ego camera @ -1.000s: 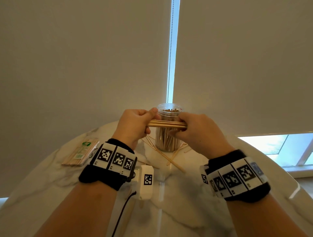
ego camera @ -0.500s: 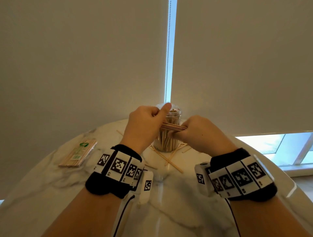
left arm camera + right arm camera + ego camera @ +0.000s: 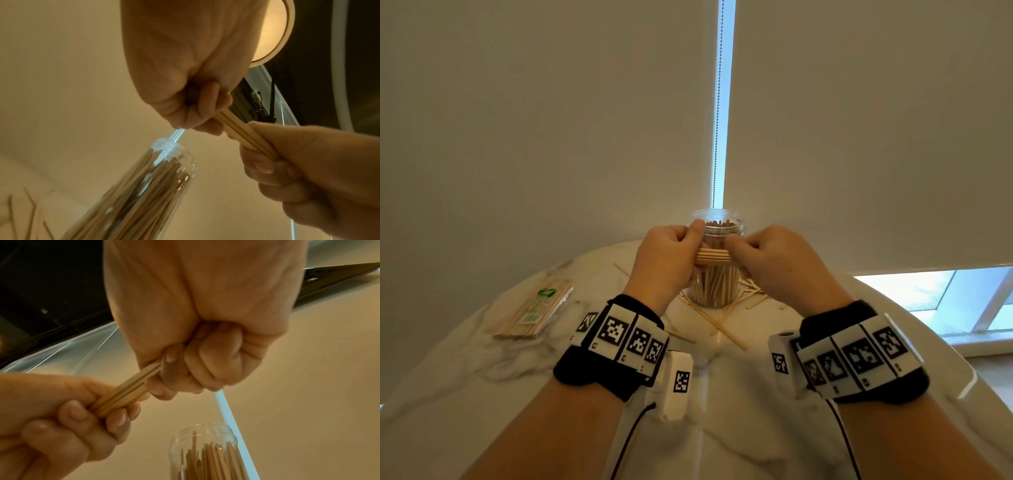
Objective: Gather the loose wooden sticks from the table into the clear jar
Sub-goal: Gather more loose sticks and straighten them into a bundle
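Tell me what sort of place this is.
Probably a room in a home or office, not a workshop: a round marble-look table stands against a window covered by pale roller blinds with a bead chain. A packet of wooden sticks lies on it.

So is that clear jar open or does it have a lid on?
Open. The clear jar stands upright with a bare rim, no lid, and stick tips show at its mouth in the head and right wrist views.

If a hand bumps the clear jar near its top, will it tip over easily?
Probably yes. The clear jar is tall and narrow, so a push near its rim would likely tip it. The many sticks inside add some weight, which may steady it slightly. Its lid is off, so tipping would likely spill them.
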The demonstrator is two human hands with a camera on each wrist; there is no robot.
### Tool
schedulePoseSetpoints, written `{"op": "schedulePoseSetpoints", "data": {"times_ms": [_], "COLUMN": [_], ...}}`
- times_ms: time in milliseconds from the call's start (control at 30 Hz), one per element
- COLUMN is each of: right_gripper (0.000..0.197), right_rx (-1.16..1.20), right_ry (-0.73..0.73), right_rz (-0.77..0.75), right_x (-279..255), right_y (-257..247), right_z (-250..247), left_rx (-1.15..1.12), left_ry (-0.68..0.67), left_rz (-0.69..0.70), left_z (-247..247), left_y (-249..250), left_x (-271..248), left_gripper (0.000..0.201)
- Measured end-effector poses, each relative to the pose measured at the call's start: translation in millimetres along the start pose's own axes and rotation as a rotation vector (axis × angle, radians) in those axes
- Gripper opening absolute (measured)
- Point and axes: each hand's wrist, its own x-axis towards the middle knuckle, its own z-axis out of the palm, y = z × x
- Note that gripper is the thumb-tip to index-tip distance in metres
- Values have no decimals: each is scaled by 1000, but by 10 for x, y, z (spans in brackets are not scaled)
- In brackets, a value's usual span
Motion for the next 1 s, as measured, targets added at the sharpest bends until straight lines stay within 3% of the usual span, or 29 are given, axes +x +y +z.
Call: {"op": "schedulePoseSetpoints", "data": {"times_ms": [67, 133, 233, 267, 400, 467, 600, 700, 800, 1000], "right_gripper": [56, 57, 56, 54, 54, 54, 50, 40, 31, 33], "right_rx": [-1, 1, -12, -18, -24, -32, -139, -275, -466, -832], "right_ry": [-9, 8, 88, 125, 249, 282, 332, 345, 218, -237], "right_rz": [33, 86, 165, 184, 230, 234, 189, 121, 61, -115], "right_x": [8, 8, -1, -6, -25, -30, 154, 509, 944, 1431], "right_y": [58, 124, 223, 248, 292, 282, 184, 74, -35, -240], "right_z": [-59, -123, -235, -268, -342, -329, -312, -277, -205, 126], "left_rx": [-102, -187, -220, -178, -114, -118, -97, -68, -55, -94], "left_ry": [-61, -32, 106, 101, -113, -210, -220, -157, -129, -136], "left_rz": [-91, -180, -181, -184, -225, -213, -183, -123, -75, -106], "left_z": [8, -16, -73, -88, -22, 76, 225, 226, 215, 205], "left_y": [41, 35, -90, -156, -318, -300, -275, -346, -407, -466], "left_x": [3, 53, 152, 187, 337, 389, 466, 487, 485, 533], "left_gripper": [55, 57, 24, 32, 103, 122, 124, 109, 90, 86]}}
